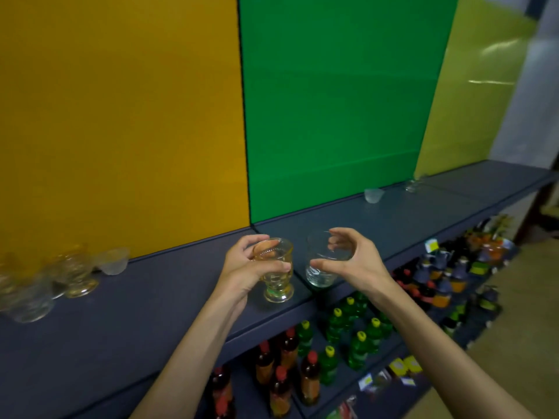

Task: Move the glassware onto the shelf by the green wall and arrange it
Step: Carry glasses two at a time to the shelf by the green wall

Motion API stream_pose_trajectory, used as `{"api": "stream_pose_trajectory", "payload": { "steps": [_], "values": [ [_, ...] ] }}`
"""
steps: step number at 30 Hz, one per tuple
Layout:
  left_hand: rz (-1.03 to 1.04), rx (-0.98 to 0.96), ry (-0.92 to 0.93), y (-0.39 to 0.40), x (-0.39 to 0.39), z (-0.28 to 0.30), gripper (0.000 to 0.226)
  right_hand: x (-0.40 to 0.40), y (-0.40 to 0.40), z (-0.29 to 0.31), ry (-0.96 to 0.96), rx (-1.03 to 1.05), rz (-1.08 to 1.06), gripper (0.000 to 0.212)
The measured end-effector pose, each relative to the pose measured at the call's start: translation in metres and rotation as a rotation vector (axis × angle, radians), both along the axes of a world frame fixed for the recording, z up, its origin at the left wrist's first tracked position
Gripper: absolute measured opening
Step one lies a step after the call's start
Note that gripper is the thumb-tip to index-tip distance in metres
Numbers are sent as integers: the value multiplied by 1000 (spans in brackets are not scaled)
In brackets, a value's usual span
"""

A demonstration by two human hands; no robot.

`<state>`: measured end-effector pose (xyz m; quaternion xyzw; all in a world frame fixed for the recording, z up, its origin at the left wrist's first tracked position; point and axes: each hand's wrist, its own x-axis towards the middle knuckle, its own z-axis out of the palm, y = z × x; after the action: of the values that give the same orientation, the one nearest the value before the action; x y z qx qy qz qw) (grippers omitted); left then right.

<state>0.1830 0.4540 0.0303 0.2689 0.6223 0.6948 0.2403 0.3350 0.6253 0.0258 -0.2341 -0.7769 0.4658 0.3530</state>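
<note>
My left hand (242, 267) grips a footed clear glass (276, 276) just above the front edge of the dark grey shelf (393, 219), near the seam between the yellow and green wall panels. My right hand (348, 260) holds a plain clear tumbler (320, 275) by its rim, right beside the first glass. Several more glasses and small bowls (60, 273) cluster on the shelf at far left under the yellow wall. Under the green wall (332, 101) stand a frosted small bowl (373, 195) and a stemmed glass (413, 184) at the back.
Below the shelf, lower shelves hold red-capped brown bottles (284, 376), green bottles with yellow caps (357, 331) and packaged goods (453, 276) to the right. A lime-yellow panel (472, 86) adjoins the green wall. Tan floor shows at lower right.
</note>
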Motion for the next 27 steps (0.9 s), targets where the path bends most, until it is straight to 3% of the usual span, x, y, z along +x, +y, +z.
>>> {"api": "stream_pose_trajectory", "payload": {
  "steps": [13,19,27],
  "values": [
    [55,1,51,175,108,20,62,145,178,-17,2,38,-97,81],
    [66,-62,187,232,101,28,71,141,238,-20,-10,29,-66,91],
    [137,-61,155,312,47,13,80,96,327,-24,-50,-25,-9,79]
  ]
}}
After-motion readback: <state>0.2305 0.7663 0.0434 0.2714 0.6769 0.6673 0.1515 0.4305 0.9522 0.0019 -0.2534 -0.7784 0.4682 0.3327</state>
